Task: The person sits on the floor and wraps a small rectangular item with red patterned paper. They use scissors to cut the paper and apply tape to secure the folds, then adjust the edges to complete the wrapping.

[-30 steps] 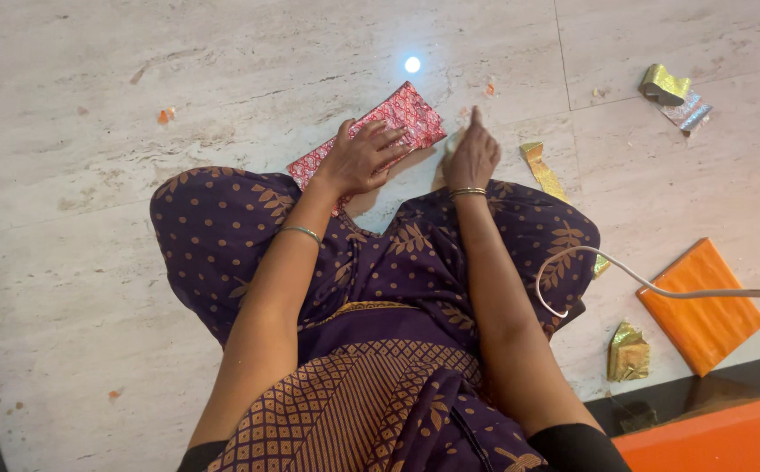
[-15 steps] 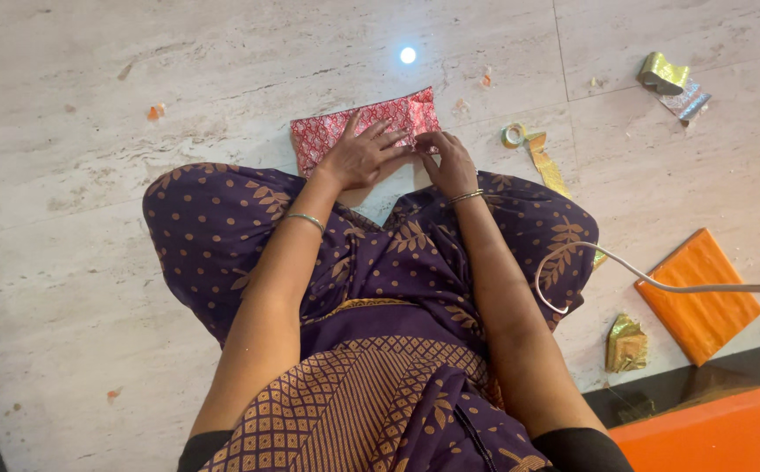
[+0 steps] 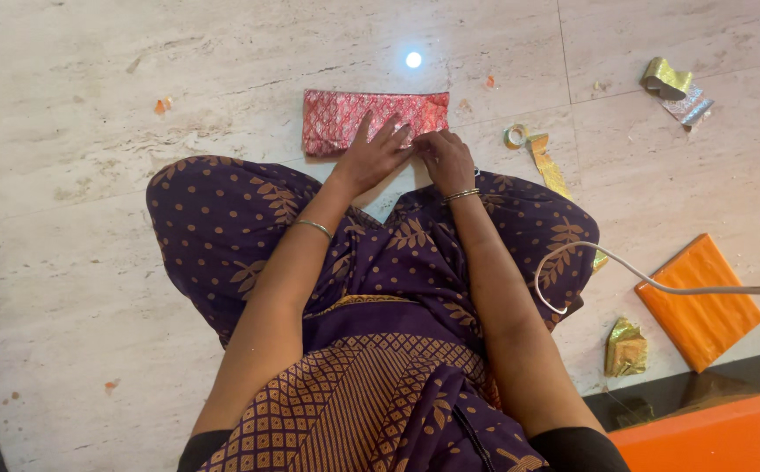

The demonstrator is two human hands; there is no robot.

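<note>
A person sat cross-legged on a pale stone floor (image 3: pixel 91 245), with a purple dress with brown dots (image 3: pixel 380 288) spread over the knees. Just past the knees lay a flat box wrapped in red patterned paper (image 3: pixel 345 114), long side facing the person — close enough to reach with both arms. The left hand (image 3: pixel 376 153) lay flat on the near edge of the box with its fingers spread apart, likely to keep the box from sliding. The right hand (image 3: pixel 446 157) sat at the box's right end with its fingers curled together and pressing down on the paper, as if to keep a fold shut; I could not tell if it held anything small. Off to the right lay a flat orange parcel (image 3: pixel 699 301), with a white cord (image 3: pixel 660 287) looping over it. A gold paper strip (image 3: pixel 546 166) and a small tape roll (image 3: pixel 515 135) waited just beside the right hand, easy to grab. More gold and shiny paper scraps (image 3: pixel 673 87) and a crumpled gold piece (image 3: pixel 627 348) lay farther away.
</note>
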